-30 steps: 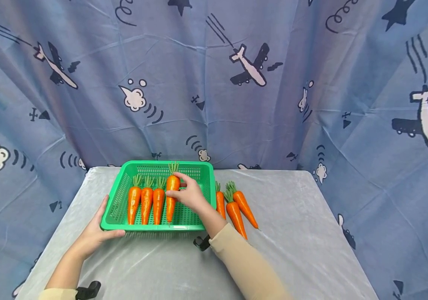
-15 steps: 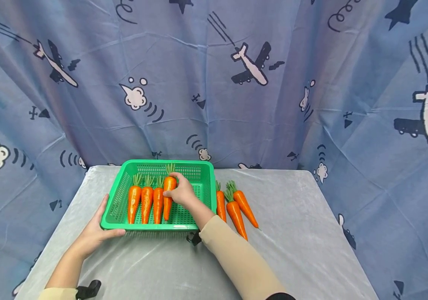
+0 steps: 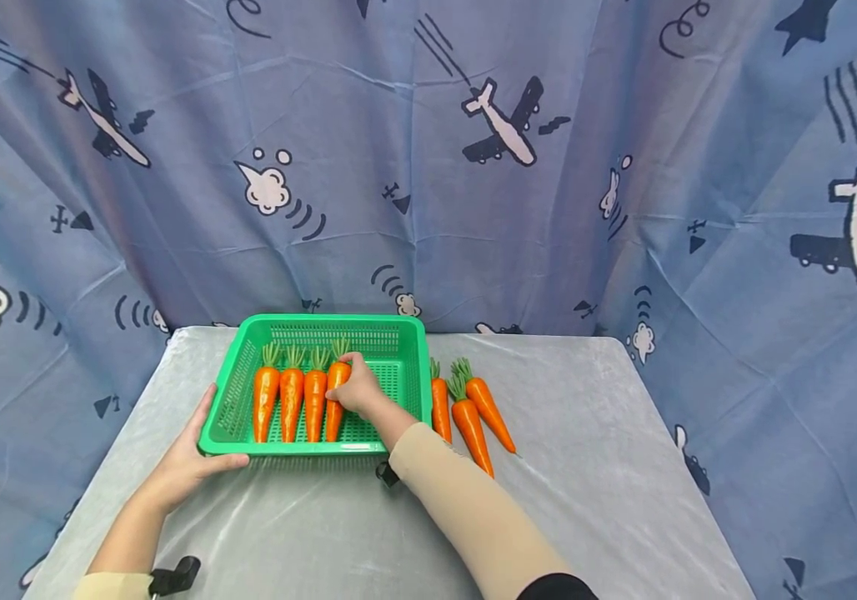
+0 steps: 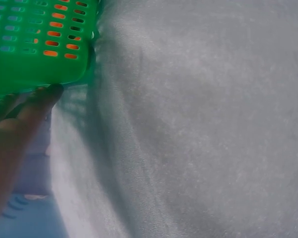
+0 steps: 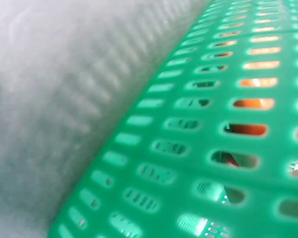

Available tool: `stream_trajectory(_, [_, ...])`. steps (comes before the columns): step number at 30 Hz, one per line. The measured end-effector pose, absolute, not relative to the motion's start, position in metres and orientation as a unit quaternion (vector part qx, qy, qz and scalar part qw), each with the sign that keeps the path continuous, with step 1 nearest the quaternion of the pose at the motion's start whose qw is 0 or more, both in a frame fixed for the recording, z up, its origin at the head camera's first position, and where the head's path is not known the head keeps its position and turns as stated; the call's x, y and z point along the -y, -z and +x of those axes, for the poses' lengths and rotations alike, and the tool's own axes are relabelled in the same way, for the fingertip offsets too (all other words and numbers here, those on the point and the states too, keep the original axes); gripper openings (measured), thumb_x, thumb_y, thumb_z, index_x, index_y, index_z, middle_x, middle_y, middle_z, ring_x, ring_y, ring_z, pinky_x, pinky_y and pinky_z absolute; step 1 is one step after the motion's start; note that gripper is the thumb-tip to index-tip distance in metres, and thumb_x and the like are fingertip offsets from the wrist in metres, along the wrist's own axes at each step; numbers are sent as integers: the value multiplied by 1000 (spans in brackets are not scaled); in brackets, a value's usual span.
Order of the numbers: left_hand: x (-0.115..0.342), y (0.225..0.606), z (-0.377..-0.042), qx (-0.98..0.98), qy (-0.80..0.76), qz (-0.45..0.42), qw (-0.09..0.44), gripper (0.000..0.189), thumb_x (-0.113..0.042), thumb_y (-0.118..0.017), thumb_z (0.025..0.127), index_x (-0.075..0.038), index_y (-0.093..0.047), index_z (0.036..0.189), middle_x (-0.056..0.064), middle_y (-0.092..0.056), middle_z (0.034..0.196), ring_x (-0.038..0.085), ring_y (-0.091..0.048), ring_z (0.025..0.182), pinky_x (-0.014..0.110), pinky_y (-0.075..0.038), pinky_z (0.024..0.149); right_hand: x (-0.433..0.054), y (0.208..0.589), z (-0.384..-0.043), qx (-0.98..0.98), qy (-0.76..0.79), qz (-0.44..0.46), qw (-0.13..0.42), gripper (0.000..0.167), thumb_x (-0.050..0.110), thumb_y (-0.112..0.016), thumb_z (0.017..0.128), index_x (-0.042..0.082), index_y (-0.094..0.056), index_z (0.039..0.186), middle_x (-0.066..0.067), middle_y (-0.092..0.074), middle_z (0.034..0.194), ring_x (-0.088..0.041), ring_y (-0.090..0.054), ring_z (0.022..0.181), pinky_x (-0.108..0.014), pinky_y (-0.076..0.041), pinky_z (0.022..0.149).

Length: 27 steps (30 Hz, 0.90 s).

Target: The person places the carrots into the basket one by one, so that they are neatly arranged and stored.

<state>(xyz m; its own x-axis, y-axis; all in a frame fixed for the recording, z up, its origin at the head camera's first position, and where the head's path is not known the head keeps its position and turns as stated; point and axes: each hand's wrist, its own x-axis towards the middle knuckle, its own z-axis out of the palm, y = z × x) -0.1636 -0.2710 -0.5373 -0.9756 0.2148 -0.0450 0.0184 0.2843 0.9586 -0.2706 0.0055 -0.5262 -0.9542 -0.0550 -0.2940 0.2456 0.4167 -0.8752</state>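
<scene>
A green plastic basket (image 3: 391,448) with slotted sides stands on the table, with three orange carrots (image 3: 291,404) lined up in its left half. In the head view my right hand (image 3: 359,390) pinches a fourth, the carrot (image 3: 334,406) to their right, inside the basket. Its leafy end points to the back, like the others. My left hand (image 3: 187,458) rests against the basket's front left corner, fingers straight along the left side and thumb along the front. In the left wrist view, fingers (image 4: 39,104) touch just under the basket's rim. Slots in the basket wall (image 5: 179,144) fill much of the right wrist view.
Three more carrots (image 3: 471,425) lie on the grey cloth-covered table (image 3: 586,467), just right of the basket. Behind and at the sides hangs a blue curtain (image 3: 428,167) printed with planes.
My right hand has moved left and lowered the carrot beside the row of three. The left hand has stayed at the basket's corner. The head view has shifted slightly.
</scene>
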Motion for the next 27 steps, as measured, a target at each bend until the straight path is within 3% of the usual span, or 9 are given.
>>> stream_trajectory(14, [272, 539, -163, -797, -595, 70, 81, 123, -4, -81, 82, -28, 9, 163, 12, 4, 170, -4, -30, 135, 0, -29, 97, -7, 530, -266, -875, 452, 24, 168, 67, 14, -81, 86, 23, -46, 142, -11, -63, 118, -23, -60, 94, -35, -52, 71])
stream_trajectory(20, [272, 540, -164, -795, -597, 72, 81, 124, -3, -81, 82, -28, 9, 163, 14, 4, 170, -5, -32, 133, 1, -30, 97, -8, 530, -268, -846, 503, 43, 170, 73, 10, -83, 83, 21, -47, 145, -13, -61, 121, -24, -60, 90, -36, -53, 64])
stream_trajectory(22, [272, 539, -164, -793, -599, 74, 81, 124, -3, -81, 82, -28, 9, 163, 14, 5, 170, -4, -32, 135, 1, -30, 97, -9, 528, -269, -841, 516, 47, 156, 76, 10, -84, 82, 21, -46, 147, -15, -60, 128, -26, -62, 97, -39, -55, 68])
stream_trajectory(27, [272, 540, -164, -796, -596, 73, 82, 124, -4, -81, 82, -29, 9, 163, 13, 6, 170, -2, -30, 136, 1, -30, 97, -11, 519, -266, -847, 514, 40, 126, 81, 14, -85, 82, 20, -43, 151, -15, -53, 146, -31, -57, 123, -45, -53, 95])
